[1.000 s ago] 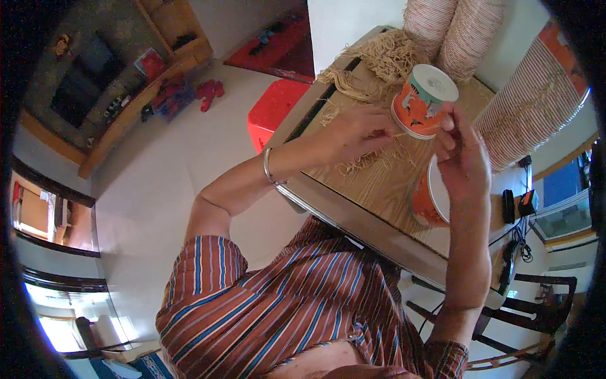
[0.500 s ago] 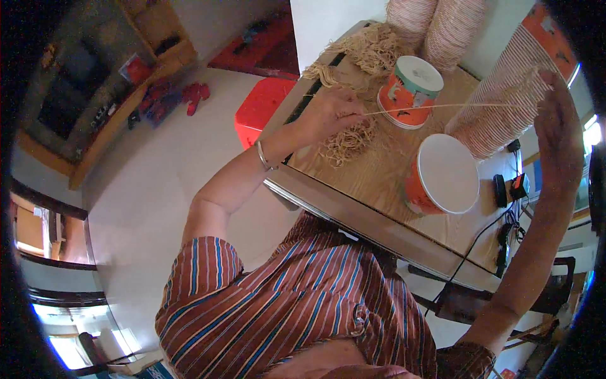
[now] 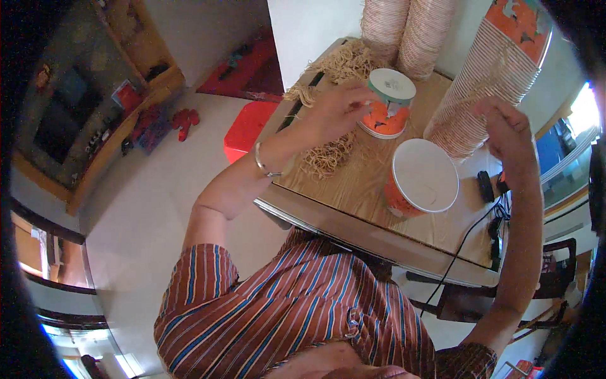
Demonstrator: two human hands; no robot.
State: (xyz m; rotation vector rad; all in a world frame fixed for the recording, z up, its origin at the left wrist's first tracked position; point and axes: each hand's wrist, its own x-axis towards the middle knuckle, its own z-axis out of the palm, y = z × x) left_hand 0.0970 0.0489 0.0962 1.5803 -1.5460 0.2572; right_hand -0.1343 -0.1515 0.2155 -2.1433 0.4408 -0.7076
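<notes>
My left hand is raised over the table, its fingers pinched beside an upturned paper tub in orange with a green band. My right hand is held up with curled fingers, in front of a tall leaning stack of nested paper tubs. Whether either hand still grips a thin strand cannot be made out. Between my arms, an open orange paper tub with a white inside stands near the table's front edge. A tangled heap of beige strands lies below my left hand.
A bigger pile of beige strands lies at the table's far left. Two more tub stacks stand against the wall. Black cables and plugs sit at the right. A red stool is left of the wooden table.
A pale strand was stretched taut between my hands; it no longer shows between them. My right hand has moved left and lower, closer to my left hand. The view has shifted somewhat.
</notes>
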